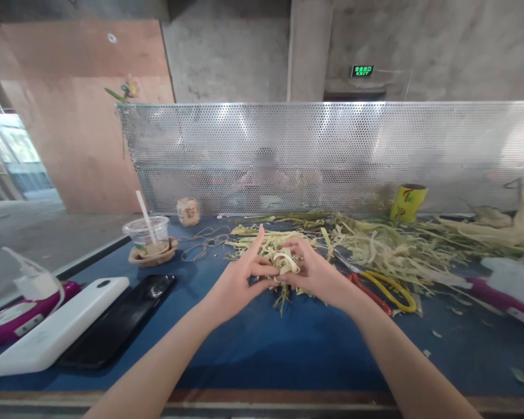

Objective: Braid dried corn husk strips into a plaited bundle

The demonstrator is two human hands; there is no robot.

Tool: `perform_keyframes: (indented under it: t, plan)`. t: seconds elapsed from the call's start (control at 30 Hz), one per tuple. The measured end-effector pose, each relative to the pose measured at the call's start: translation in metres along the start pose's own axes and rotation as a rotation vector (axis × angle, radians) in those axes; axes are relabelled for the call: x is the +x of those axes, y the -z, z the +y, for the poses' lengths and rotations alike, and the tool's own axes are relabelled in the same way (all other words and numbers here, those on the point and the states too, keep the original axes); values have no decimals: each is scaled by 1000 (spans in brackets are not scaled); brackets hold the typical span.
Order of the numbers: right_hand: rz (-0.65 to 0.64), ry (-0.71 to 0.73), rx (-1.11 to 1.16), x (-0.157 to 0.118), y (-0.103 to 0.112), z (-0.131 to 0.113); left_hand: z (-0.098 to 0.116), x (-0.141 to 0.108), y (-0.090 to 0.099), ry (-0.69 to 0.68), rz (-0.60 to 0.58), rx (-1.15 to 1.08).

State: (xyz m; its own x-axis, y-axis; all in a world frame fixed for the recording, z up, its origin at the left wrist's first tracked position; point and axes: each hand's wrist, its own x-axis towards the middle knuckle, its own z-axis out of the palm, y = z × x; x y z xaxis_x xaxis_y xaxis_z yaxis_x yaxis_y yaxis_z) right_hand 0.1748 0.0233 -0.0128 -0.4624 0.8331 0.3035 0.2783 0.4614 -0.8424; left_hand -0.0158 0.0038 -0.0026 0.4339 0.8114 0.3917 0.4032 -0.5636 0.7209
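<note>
Between both hands, over the middle of the blue table, is a small rolled piece of pale plant strip point(287, 263). My left hand point(244, 279) pinches its left side with thumb and fingers, the index finger pointing up. On the right side, the curled fingers and thumb of my right hand point(310, 269) close round the same piece. Behind and beneath the hands lies a heap of pale green shredded strips point(266, 238). Scissors with yellow handles point(390, 291) and a red-handled tool point(369, 294) lie right of my right hand.
A white power bank point(61, 326), black phone point(120, 320) and magenta power strip point(9, 320) are at left. Farther back stand a plastic cup point(146, 233) and a jar point(188, 212). More dried strips point(384, 244), a yellow can point(408, 203) and another magenta strip point(506, 299) are at right.
</note>
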Motion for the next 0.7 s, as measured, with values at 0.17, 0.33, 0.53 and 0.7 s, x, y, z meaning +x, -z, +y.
perform_keyframes:
  t: [0.17, 0.33, 0.53, 0.7]
  plan:
    - [-62, 18, 206, 1, -3, -5, 1, -1, -1, 30, -13, -221]
    - [-17, 40, 187, -2, -3, -12, -1, -1, -5, -11, 31, -343]
    - [42, 60, 169, -4, -4, -17, 1, 0, -6, -6, 67, -379]
    - [59, 126, 77, -5, -6, -16, -2, 0, -5, 46, 83, -368]
